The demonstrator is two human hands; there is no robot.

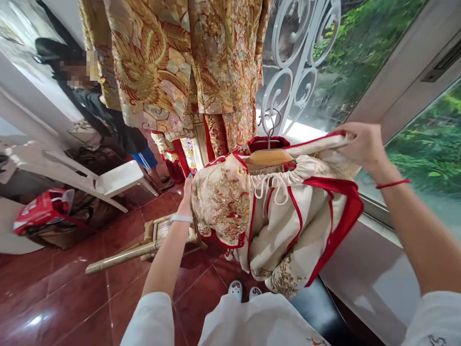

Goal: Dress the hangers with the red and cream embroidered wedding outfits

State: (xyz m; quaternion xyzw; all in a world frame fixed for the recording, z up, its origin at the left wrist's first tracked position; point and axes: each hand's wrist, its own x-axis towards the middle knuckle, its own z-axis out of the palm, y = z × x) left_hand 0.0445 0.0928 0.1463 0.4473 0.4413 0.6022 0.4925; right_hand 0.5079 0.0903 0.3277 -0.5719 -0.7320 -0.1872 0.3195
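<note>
A cream embroidered jacket (pixel 225 202) with red trim hangs on a wooden hanger (pixel 271 157) with a metal hook. Over the same hanger lies a cream skirt (pixel 279 216) with a drawstring waist tied in a bow and red edging. My left hand (pixel 186 196) holds the jacket's left side; the thumb shows, while the other fingers are hidden behind the cloth. At the right, my right hand (pixel 362 144) is closed on the jacket's red-edged front panel, pulling it out to the side and away from the hanger.
Gold and red embroidered robes (pixel 158 62) hang behind. A white scrolled metal grille (pixel 291 62) stands before the window. On the left are a bamboo chair (pixel 154 238), a white chair (pixel 120 178), a red bag (pixel 43 209) and a person in dark clothes (pixel 97 105).
</note>
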